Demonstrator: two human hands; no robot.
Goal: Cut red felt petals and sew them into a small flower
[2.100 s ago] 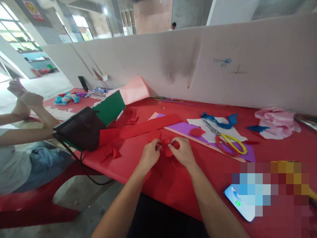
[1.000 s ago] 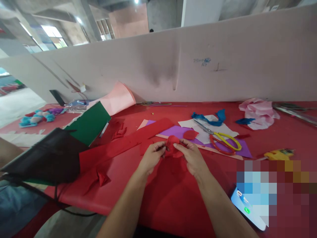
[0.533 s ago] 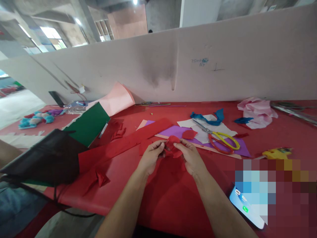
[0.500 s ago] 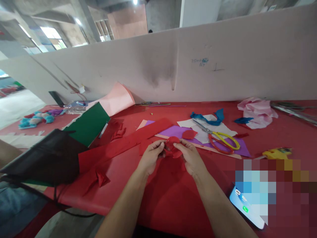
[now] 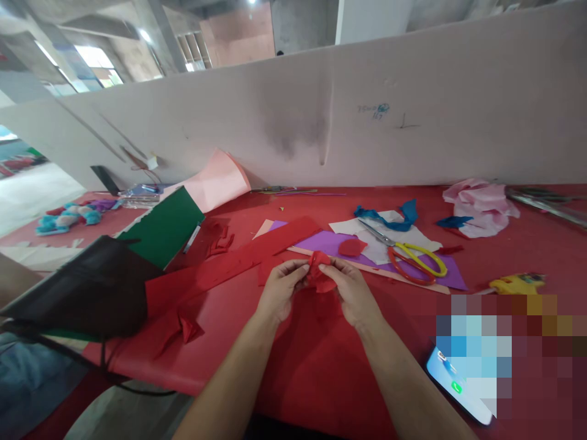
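Note:
Between my two hands, just above the table, is a small piece of red crepe paper [image 5: 321,278], bunched and folded. My left hand [image 5: 285,286] pinches its left side with thumb and fingers. On the right side my right hand [image 5: 351,284] grips it, thumb pressed on the front. Part of the paper is hidden behind the fingers. Just beyond my hands a rounded red paper piece [image 5: 352,247] lies on a purple sheet [image 5: 321,241]. Scissors [image 5: 410,255] with one red and one yellow handle rest on white paper to the right.
A long red paper strip [image 5: 206,278] crosses the red table [image 5: 257,214]. Left are a dark bag [image 5: 87,287] and a green board [image 5: 165,226]. Right are a yellow glue gun [image 5: 516,283], a phone [image 5: 458,385] and crumpled pink paper [image 5: 481,208]. A pale partition [image 5: 206,122] stands behind.
The red paper between my fingers has changed from a rounder, flatter shape to a more gathered, folded one. Both hands stay in nearly the same place. The view has shifted slightly.

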